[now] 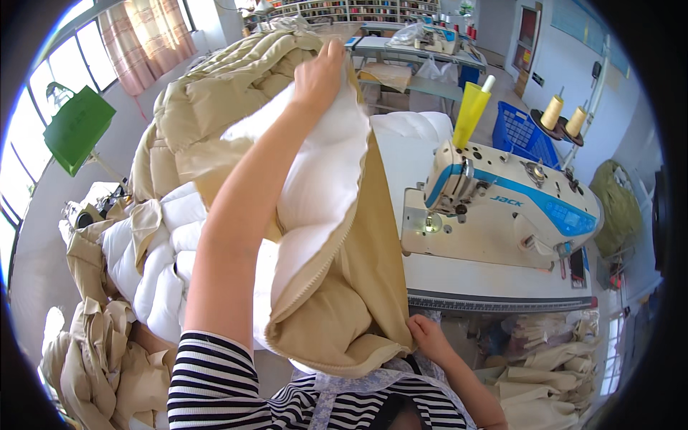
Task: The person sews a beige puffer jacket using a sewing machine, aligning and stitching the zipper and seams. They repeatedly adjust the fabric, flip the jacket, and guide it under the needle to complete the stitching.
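A khaki padded jacket (380,265) with a white quilted inside is stretched upright in front of me. A zipper tape runs along its curved edge. My left hand (320,75) is raised at the far end, its fingers closed on the top of the jacket. Low by my body, my right hand (430,338) is closed at the jacket's lower right edge, pinching the cloth. Just right of the jacket stands a white and blue sewing machine (502,204), which neither hand touches.
More khaki padding (215,86) is heaped at the back left, with white quilted pieces (154,269) nearer. Khaki cloth (541,383) lies below the table at right. A yellow holder (471,115) tops the machine; thread cones (552,113) and a blue crate (522,132) are behind.
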`<action>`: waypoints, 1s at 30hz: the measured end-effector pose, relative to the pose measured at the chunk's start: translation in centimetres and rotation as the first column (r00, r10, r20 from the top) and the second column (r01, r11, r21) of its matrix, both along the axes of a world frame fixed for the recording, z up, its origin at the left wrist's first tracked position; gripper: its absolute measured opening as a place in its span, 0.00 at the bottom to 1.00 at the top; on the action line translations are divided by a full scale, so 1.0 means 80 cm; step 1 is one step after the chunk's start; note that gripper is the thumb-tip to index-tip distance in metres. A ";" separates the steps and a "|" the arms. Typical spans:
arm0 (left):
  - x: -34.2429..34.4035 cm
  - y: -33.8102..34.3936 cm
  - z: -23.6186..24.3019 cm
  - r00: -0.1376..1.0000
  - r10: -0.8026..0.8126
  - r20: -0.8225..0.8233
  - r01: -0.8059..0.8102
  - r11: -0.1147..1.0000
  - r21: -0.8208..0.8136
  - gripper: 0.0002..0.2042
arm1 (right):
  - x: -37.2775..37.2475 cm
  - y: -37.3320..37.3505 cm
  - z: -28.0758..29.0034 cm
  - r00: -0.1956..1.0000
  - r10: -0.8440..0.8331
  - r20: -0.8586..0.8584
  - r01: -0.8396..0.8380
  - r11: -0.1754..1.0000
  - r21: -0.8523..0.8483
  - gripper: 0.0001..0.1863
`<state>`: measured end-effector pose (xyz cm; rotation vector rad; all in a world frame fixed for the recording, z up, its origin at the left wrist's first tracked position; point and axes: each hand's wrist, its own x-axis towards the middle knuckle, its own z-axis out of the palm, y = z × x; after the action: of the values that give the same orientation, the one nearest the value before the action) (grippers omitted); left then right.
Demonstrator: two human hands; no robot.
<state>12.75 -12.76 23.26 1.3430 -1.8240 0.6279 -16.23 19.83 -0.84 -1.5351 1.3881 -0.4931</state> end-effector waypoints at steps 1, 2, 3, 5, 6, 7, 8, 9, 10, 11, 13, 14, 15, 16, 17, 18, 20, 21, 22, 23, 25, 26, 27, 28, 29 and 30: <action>0.000 -0.013 -0.041 0.990 -0.084 -0.117 0.092 0.994 0.066 0.07 | -0.011 0.001 0.006 0.973 -0.012 -0.232 0.038 0.994 0.107 0.12; 0.004 -0.023 -0.073 0.969 -0.159 -0.190 0.165 0.986 0.015 0.07 | -0.019 0.003 0.019 0.971 -0.057 -0.231 0.037 0.995 -0.088 0.14; 0.009 -0.028 -0.097 0.944 -0.207 -0.258 0.220 0.975 0.023 0.07 | -0.023 0.003 0.038 0.946 -0.135 -0.295 0.082 0.979 -0.184 0.17; 0.015 -0.030 -0.114 0.891 -0.282 -0.355 0.318 0.947 0.047 0.07 | -0.003 -0.014 0.076 0.953 -0.152 -0.261 -0.115 0.618 -0.778 0.21; 0.016 -0.029 -0.103 0.865 -0.324 -0.383 0.366 0.930 0.041 0.07 | 0.014 -0.025 0.093 0.924 -0.117 -0.365 -0.308 0.340 -0.889 0.21; 0.015 -0.023 -0.088 0.827 -0.420 -0.373 0.449 0.893 -0.011 0.07 | 0.031 -0.036 0.106 0.831 -0.100 -0.547 -0.534 0.128 -0.836 0.21; 0.013 -0.014 -0.070 0.800 -0.422 -0.426 0.473 0.881 0.016 0.07 | 0.049 -0.047 0.112 0.863 0.011 -0.505 -0.505 0.061 -0.861 0.20; 0.012 -0.003 -0.049 0.763 -0.465 -0.448 0.528 0.849 0.017 0.06 | 0.066 -0.058 0.111 0.859 0.132 -0.494 -0.502 0.029 -0.865 0.19; 0.010 0.012 -0.031 0.736 -0.457 -0.500 0.561 0.825 0.071 0.05 | 0.077 -0.067 0.103 0.805 0.268 -0.529 -0.558 0.040 -0.829 0.18; 0.011 0.028 -0.009 0.687 -0.459 -0.564 0.607 0.789 0.097 0.05 | 0.078 -0.068 0.089 0.805 0.383 -0.454 -0.502 0.032 -0.864 0.17; 0.009 0.068 0.015 0.577 -0.533 -0.619 0.710 0.702 0.058 0.05 | 0.067 -0.061 0.049 0.674 0.632 -0.384 -0.556 0.092 -0.826 0.15; 0.007 0.089 0.019 0.525 -0.503 -0.686 0.730 0.681 0.059 0.04 | 0.053 -0.056 0.027 0.702 0.632 -0.327 -0.563 0.213 -0.798 0.15; -0.003 0.112 0.008 0.612 -0.543 -0.576 0.733 0.662 0.155 0.04 | 0.038 -0.052 0.007 0.736 0.633 -0.240 -0.533 0.323 -0.782 0.15; -0.012 0.131 -0.010 0.692 -0.517 -0.503 0.686 0.687 0.238 0.04 | 0.024 -0.047 -0.009 0.807 0.526 -0.269 -0.555 0.519 -0.650 0.11; -0.025 0.150 -0.033 0.698 -0.539 -0.472 0.708 0.620 0.338 0.03 | 0.013 -0.043 -0.019 0.787 0.530 -0.316 -0.592 0.506 -0.628 0.10; -0.037 0.163 -0.055 0.761 -0.470 -0.446 0.648 0.570 0.505 0.03 | 0.004 -0.041 -0.022 0.768 0.527 -0.365 -0.636 0.558 -0.533 0.08; -0.046 0.170 -0.081 0.625 -0.533 -0.570 0.772 0.532 0.348 0.03 | -0.010 -0.045 -0.004 0.856 0.450 -0.255 -0.513 0.678 -0.527 0.07; -0.047 0.171 -0.090 0.616 -0.464 -0.636 0.771 0.519 0.369 0.03 | -0.014 -0.051 0.015 0.876 0.413 -0.249 -0.481 0.777 -0.405 0.06; -0.047 0.173 -0.094 0.536 -0.574 -0.619 0.827 0.503 0.250 0.02 | -0.013 -0.062 0.037 0.958 0.272 -0.086 -0.255 0.681 -0.687 0.05; -0.044 0.174 -0.095 0.499 -0.619 -0.606 0.850 0.486 0.203 0.02 | -0.012 -0.071 0.063 0.987 0.141 0.077 -0.049 0.720 -0.692 0.07; -0.035 0.178 -0.087 0.509 -0.694 -0.509 0.847 0.509 0.153 0.03 | 0.004 -0.096 0.113 0.978 0.009 0.209 0.160 0.609 -0.777 0.12; -0.033 0.181 -0.082 0.510 -0.720 -0.470 0.845 0.521 0.118 0.04 | 0.015 -0.112 0.134 0.966 0.027 0.256 0.210 0.493 -0.844 0.14; -0.030 0.185 -0.077 0.510 -0.745 -0.431 0.844 0.529 0.084 0.04 | 0.025 -0.126 0.151 0.969 -0.012 0.246 0.223 0.464 -0.857 0.16; -0.029 0.190 -0.074 0.527 -0.759 -0.382 0.837 0.541 0.079 0.05 | 0.035 -0.139 0.165 0.967 0.011 0.256 0.234 0.376 -0.897 0.17; -0.028 0.194 -0.070 0.509 -0.766 -0.393 0.846 0.530 0.062 0.06 | 0.044 -0.149 0.176 0.971 0.008 0.241 0.225 0.326 -0.918 0.17; -0.027 0.198 -0.068 0.505 -0.767 -0.397 0.845 0.533 0.045 0.06 | 0.053 -0.158 0.183 0.974 0.004 0.225 0.214 0.286 -0.934 0.17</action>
<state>10.58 3.09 17.83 0.4915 -1.9966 -0.3395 -12.03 7.17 13.79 -2.2356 1.0071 -1.7953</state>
